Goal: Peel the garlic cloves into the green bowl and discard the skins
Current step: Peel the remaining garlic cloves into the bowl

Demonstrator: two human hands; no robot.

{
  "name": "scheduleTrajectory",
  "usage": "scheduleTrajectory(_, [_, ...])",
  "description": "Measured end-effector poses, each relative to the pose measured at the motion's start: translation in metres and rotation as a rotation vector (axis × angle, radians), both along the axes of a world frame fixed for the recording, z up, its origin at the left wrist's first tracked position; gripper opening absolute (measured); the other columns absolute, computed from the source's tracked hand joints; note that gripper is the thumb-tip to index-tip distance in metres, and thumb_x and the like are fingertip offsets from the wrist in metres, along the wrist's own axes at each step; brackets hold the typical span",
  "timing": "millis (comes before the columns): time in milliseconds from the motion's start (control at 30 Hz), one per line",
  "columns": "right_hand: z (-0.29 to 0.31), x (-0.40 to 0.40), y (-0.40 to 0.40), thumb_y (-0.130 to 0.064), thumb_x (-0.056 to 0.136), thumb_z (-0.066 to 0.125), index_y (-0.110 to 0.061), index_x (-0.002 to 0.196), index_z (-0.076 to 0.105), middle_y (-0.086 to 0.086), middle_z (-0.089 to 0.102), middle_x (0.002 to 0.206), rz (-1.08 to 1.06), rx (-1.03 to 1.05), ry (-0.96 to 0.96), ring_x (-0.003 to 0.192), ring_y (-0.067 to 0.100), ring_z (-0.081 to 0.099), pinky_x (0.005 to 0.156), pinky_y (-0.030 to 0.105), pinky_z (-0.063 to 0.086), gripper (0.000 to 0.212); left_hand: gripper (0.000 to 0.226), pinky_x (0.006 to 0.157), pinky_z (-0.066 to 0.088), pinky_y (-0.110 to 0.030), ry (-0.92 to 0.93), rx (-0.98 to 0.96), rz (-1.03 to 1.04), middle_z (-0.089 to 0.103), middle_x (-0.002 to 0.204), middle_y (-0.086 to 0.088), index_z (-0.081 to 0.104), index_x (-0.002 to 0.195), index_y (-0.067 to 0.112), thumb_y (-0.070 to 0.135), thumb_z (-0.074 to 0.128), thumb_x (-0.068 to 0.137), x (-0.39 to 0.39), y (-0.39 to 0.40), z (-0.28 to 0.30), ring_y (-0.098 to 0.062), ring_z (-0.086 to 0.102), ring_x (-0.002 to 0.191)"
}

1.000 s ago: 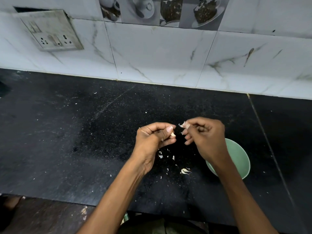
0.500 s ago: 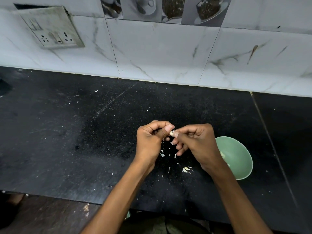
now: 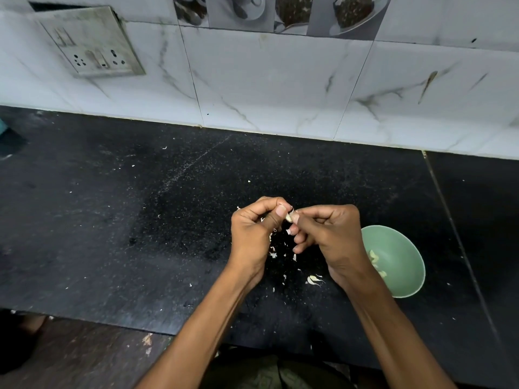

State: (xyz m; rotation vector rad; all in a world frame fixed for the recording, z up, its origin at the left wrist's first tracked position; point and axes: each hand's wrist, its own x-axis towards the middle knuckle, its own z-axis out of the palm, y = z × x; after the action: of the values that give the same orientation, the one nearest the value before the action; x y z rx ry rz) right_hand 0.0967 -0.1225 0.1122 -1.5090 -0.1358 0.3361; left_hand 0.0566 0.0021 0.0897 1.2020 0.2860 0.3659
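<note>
- Pinched between thumb and curled fingers of the left hand (image 3: 254, 234), a small pale garlic clove (image 3: 288, 217) sits just above the black speckled stone countertop (image 3: 112, 220), toward its front edge and right of the middle.
- Fingertips of the right hand (image 3: 328, 237) meet the clove's exposed end, thumb and forefinger nipping at what looks like a loose bit of skin; the other fingers are curled under.
- A round pale-green bowl (image 3: 407, 276) rests on the countertop just beside the right wrist, nearer the right end, with a few peeled pale cloves (image 3: 375, 261) lying inside.
- Thin whitish skin scraps (image 3: 313, 280) lie scattered on the countertop below and between the hands.
- Judged from this, the step in hand is stripping skin from one clove, mid-task.
- Next, the right fingers would need to pull the skin free while the left keeps a firm pinch, then carry the bare clove over the bowl's rim; the scraps are yet to be gathered and thrown away.
</note>
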Motion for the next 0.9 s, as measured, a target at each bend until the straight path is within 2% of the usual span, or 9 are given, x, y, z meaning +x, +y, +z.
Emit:
scheduleTrajectory(100, [0.003, 0.000, 0.001, 0.009, 0.091, 0.069, 0.005, 0.084, 0.075, 0.013, 0.068, 0.060, -0.001, 0.038, 0.029, 0.045, 0.014, 0.060, 0.041, 0.025, 0.052, 0.010, 0.011, 0.070, 0.047, -0.028, 0.007, -0.162, -0.074, 0.067, 0.076, 0.000, 0.077, 0.078, 0.019, 0.015, 0.068, 0.083, -0.002, 0.001, 0.001, -0.016, 0.056, 0.074])
scheduleTrajectory(200, [0.004, 0.000, 0.002, 0.009, 0.091, 0.069, 0.007, 0.088, 0.075, 0.012, 0.068, 0.059, -0.017, 0.056, 0.046, 0.045, 0.013, 0.059, 0.041, 0.024, 0.051, 0.007, 0.009, 0.073, 0.047, -0.032, 0.035, -0.266, -0.134, 0.065, 0.077, -0.005, 0.076, 0.084, 0.016, 0.018, 0.067, 0.086, -0.004, 0.004, 0.000, -0.024, 0.053, 0.075])
scheduleTrajectory(400, [0.004, 0.004, -0.001, 0.007, 0.091, 0.069, 0.001, 0.084, 0.076, 0.010, 0.067, 0.059, -0.055, 0.055, 0.019, 0.046, 0.012, 0.058, 0.041, 0.024, 0.051, 0.011, 0.008, 0.074, 0.051, -0.026, 0.042, -0.375, -0.186, 0.064, 0.091, -0.006, 0.071, 0.089, 0.013, 0.019, 0.065, 0.091, -0.007, 0.004, 0.000, -0.019, 0.057, 0.084])
scheduleTrajectory(500, [0.003, 0.005, -0.004, 0.007, 0.092, 0.067, 0.002, 0.085, 0.076, 0.014, 0.068, 0.062, -0.044, 0.033, -0.024, 0.047, 0.016, 0.059, 0.043, 0.028, 0.053, 0.013, 0.007, 0.077, 0.051, -0.029, 0.061, -0.376, -0.187, 0.065, 0.095, -0.008, 0.072, 0.091, 0.015, 0.021, 0.069, 0.089, -0.007, 0.003, -0.002, -0.018, 0.059, 0.087])
scheduleTrajectory(567, [0.002, 0.005, -0.006, 0.004, 0.093, 0.066, 0.003, 0.083, 0.075, 0.018, 0.067, 0.065, -0.005, 0.030, -0.023, 0.050, 0.019, 0.059, 0.045, 0.031, 0.055, 0.013, 0.007, 0.072, 0.052, -0.025, 0.075, -0.358, -0.149, 0.067, 0.092, -0.005, 0.073, 0.089, 0.016, 0.020, 0.068, 0.087, -0.007, 0.002, -0.001, -0.015, 0.059, 0.086])
scheduleTrajectory(667, [0.000, 0.003, -0.007, -0.012, 0.096, 0.066, 0.002, 0.077, 0.072, 0.019, 0.063, 0.066, 0.060, 0.019, 0.016, 0.052, 0.020, 0.056, 0.044, 0.031, 0.053, 0.024, 0.007, 0.068, 0.051, -0.022, 0.065, -0.318, -0.079, 0.069, 0.087, 0.000, 0.073, 0.089, 0.014, 0.017, 0.067, 0.085, -0.007, -0.001, -0.002, -0.010, 0.060, 0.081])
scheduleTrajectory(800, [-0.010, -0.001, -0.008, -0.023, 0.098, 0.069, -0.006, 0.065, 0.063, 0.007, 0.057, 0.056, -0.018, -0.209, -0.046, 0.049, 0.016, 0.050, 0.043, 0.028, 0.043, 0.038, 0.008, 0.067, 0.050, -0.021, 0.059, -0.278, -0.012, 0.072, 0.086, -0.001, 0.071, 0.091, 0.010, 0.015, 0.068, 0.086, -0.006, -0.004, -0.004, -0.008, 0.063, 0.079])
scheduleTrajectory(900, [-0.014, 0.000, -0.009, -0.019, 0.093, 0.074, -0.009, 0.068, 0.066, 0.006, 0.062, 0.058, -0.051, -0.282, -0.100, 0.051, 0.014, 0.054, 0.044, 0.027, 0.045, 0.028, 0.011, 0.068, 0.050, -0.022, 0.057, -0.259, 0.027, 0.073, 0.088, -0.004, 0.072, 0.092, 0.008, 0.014, 0.070, 0.084, -0.005, -0.006, -0.004, -0.010, 0.065, 0.082])
